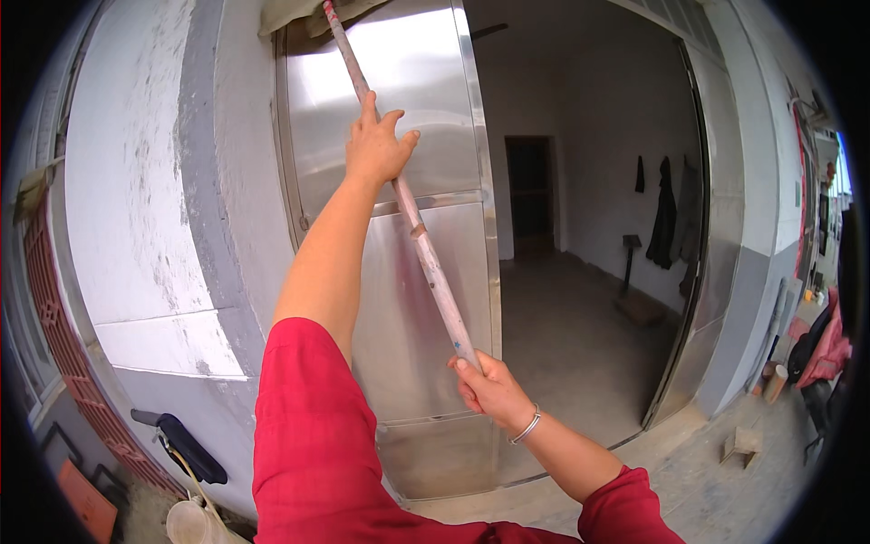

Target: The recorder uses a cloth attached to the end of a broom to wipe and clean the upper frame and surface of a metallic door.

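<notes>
A long pole (438,285) with worn, pale pinkish patches runs slantwise up in front of a stainless-steel door panel (435,272). My right hand (493,387) is closed around its lower end, a silver bangle on the wrist. Higher up, my left hand (380,146) lies over the pole, thumb and some fingers spread; whether it grips is hidden behind the palm. The pole's red-and-white upper end reaches a greyish-beige cloth (289,13) at the top of the panel, cut off by the picture's edge.
Right of the panel an open doorway (584,204) leads into a dim room with a platform scale (639,306) and hanging dark clothes (663,217). Outside at right stands a small wooden stool (742,445). A whitish bucket (194,523) is at lower left below a black wall-mounted object (190,449).
</notes>
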Demonstrator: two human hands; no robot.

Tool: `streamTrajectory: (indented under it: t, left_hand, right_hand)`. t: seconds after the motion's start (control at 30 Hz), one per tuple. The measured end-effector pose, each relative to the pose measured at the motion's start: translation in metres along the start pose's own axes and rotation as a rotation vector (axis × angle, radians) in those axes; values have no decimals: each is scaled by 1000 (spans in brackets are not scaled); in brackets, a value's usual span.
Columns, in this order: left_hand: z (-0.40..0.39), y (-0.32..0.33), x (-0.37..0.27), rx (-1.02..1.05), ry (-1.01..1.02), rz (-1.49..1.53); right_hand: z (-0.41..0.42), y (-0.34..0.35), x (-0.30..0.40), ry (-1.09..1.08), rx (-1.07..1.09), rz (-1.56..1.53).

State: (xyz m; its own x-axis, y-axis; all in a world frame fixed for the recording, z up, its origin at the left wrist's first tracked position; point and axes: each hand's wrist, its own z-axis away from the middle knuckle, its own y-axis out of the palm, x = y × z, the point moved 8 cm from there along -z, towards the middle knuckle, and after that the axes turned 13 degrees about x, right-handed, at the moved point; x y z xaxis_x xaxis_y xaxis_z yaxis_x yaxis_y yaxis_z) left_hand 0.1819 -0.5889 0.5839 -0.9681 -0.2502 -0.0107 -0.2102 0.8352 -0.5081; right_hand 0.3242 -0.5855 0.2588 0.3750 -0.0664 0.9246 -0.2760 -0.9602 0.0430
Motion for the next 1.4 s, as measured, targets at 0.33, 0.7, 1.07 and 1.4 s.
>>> streamTrajectory:
  t: [0.33, 0.7, 1.07, 1.4]
  left_hand:
    - [220, 114, -58, 329, 145, 224]
    - [292, 131, -95, 392, 344, 296]
    - [56, 8, -50, -43, 11, 152]
    - [218, 10, -98, 313, 368, 598]
  right_hand:
    - [157, -44, -219, 436, -180, -9]
    - [249, -39, -261, 585, -230, -68]
    - [51, -24, 9, -229, -163, 202]
    - [-89, -75, 225, -478, -544, 891]
